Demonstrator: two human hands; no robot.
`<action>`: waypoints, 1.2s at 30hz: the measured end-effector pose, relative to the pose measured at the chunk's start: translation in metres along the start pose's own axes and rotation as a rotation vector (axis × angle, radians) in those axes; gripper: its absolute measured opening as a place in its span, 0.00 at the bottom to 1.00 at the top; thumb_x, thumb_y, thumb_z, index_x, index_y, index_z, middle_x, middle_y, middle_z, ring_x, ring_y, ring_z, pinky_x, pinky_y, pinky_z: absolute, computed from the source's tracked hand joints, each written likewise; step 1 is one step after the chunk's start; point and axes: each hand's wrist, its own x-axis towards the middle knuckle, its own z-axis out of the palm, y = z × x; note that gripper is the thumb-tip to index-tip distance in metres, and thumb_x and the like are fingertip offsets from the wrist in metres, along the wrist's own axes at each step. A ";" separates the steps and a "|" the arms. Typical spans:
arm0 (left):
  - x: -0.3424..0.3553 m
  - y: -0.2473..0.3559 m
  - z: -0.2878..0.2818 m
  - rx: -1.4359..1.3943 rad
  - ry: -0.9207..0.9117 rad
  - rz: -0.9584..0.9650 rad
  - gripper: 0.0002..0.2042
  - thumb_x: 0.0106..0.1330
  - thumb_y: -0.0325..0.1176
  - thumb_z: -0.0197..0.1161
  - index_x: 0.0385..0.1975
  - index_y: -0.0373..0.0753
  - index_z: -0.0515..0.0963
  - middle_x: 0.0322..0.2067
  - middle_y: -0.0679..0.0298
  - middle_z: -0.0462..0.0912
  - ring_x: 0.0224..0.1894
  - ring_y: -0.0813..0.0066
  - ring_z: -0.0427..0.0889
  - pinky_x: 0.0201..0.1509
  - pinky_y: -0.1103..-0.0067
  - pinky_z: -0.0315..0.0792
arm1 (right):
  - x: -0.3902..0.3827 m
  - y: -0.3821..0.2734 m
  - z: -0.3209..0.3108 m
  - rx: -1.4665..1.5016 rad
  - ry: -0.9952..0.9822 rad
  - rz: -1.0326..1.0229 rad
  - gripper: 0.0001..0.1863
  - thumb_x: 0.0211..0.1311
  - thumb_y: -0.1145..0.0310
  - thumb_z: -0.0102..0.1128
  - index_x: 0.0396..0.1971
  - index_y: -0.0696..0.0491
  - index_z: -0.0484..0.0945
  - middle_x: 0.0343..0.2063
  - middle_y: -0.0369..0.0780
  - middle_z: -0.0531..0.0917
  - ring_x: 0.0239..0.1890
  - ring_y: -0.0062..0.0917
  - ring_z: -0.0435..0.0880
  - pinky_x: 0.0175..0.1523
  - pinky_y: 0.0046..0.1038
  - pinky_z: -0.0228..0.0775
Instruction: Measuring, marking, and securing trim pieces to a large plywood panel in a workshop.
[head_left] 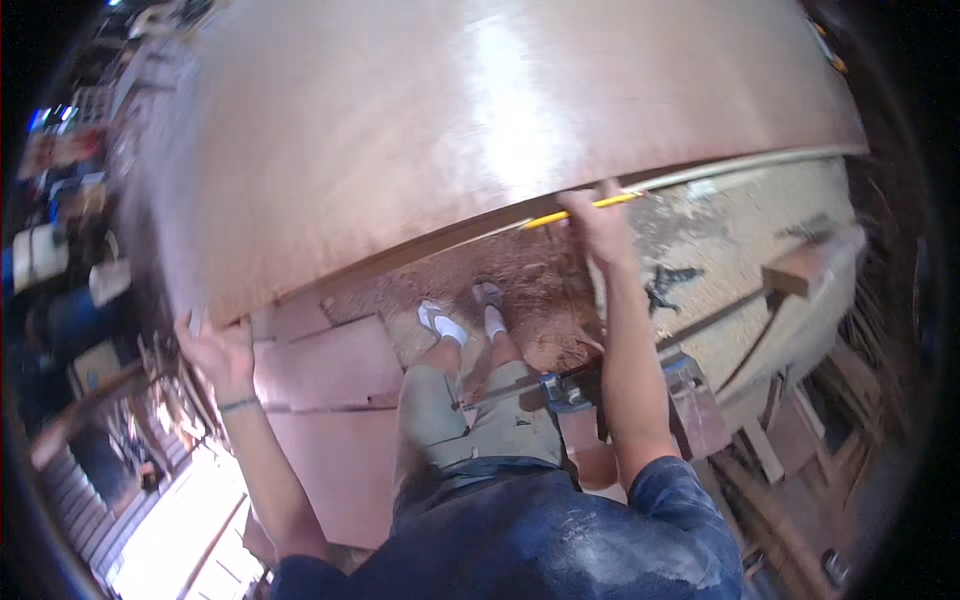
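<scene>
A large reddish-brown plywood sheet point(350, 130) fills the upper part of the view, its near edge slanting up to the right. At its near left corner my left hand point(218, 352) grips the edge, with the fingertips partly hidden. Farther right, my right hand point(604, 235) is closed on the same near edge. A yellow pencil point(580, 211) lies across the right hand's fingers, pointing left and slightly down. The sheet's underside and whatever bears it are hidden.
A dusty pale work surface point(740, 230) lies to the right, with a wood block point(797, 268) on it. A blue clamp point(568, 390) sits near my right forearm. Reddish boards point(330, 365) stand left of my legs. Scrap wood point(780, 440) is piled at lower right.
</scene>
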 end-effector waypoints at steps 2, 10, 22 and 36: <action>-0.003 -0.008 -0.003 0.009 0.021 -0.012 0.34 0.57 0.51 0.56 0.58 0.32 0.63 0.54 0.53 0.69 0.55 0.60 0.68 0.60 0.65 0.63 | -0.001 0.010 0.002 0.133 -0.027 -0.040 0.18 0.51 0.74 0.63 0.35 0.56 0.60 0.21 0.39 0.77 0.18 0.19 0.76 0.23 0.19 0.70; -0.055 -0.190 0.091 -0.252 -0.485 -0.481 0.23 0.67 0.43 0.51 0.49 0.26 0.65 0.47 0.50 0.74 0.50 0.57 0.74 0.54 0.69 0.71 | -0.004 -0.007 0.002 0.211 -0.106 0.039 0.20 0.52 0.75 0.60 0.37 0.61 0.57 0.20 0.42 0.79 0.19 0.20 0.77 0.23 0.18 0.68; -0.104 -0.229 0.247 0.137 -0.299 -0.178 0.20 0.69 0.42 0.52 0.54 0.34 0.65 0.41 0.53 0.76 0.42 0.66 0.79 0.42 0.77 0.77 | 0.042 -0.115 -0.103 -0.721 -0.790 -0.144 0.18 0.60 0.54 0.56 0.29 0.56 0.81 0.20 0.38 0.82 0.25 0.20 0.79 0.30 0.24 0.71; -0.127 -0.173 0.274 0.220 -0.235 -0.033 0.18 0.68 0.44 0.55 0.45 0.33 0.72 0.33 0.54 0.79 0.37 0.68 0.82 0.35 0.83 0.78 | 0.144 -0.070 -0.317 -0.289 0.189 -0.273 0.14 0.53 0.63 0.62 0.21 0.59 0.71 0.16 0.37 0.75 0.20 0.20 0.77 0.25 0.24 0.67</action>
